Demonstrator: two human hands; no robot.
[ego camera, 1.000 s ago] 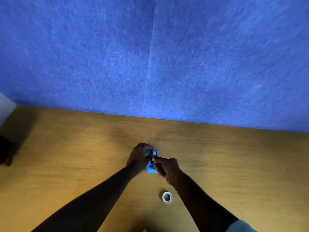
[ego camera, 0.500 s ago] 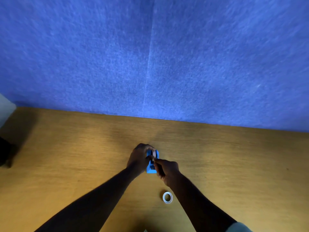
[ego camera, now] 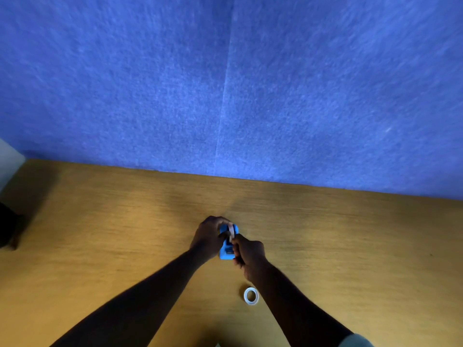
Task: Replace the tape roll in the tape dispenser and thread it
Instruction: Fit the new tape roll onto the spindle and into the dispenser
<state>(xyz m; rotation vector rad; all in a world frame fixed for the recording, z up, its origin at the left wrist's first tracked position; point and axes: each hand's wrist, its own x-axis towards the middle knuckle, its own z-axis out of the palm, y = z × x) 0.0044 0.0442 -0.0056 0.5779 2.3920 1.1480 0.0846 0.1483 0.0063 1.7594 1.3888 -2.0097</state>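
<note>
A small blue tape dispenser [ego camera: 227, 246] sits on a wooden desk [ego camera: 100, 234] near a blue partition [ego camera: 225, 83], a pale tape roll [ego camera: 231, 231] seated in its far end. The left hand [ego camera: 209, 237] curls around the dispenser's side, apparently to steady it, while the right hand [ego camera: 249, 254] has its fingertips pressed together at the roll, seemingly pinching the tape's free end for threading, though the strip itself is too small to make out. Another tape ring [ego camera: 251, 295] lies flat nearby, just beside the right forearm.
</note>
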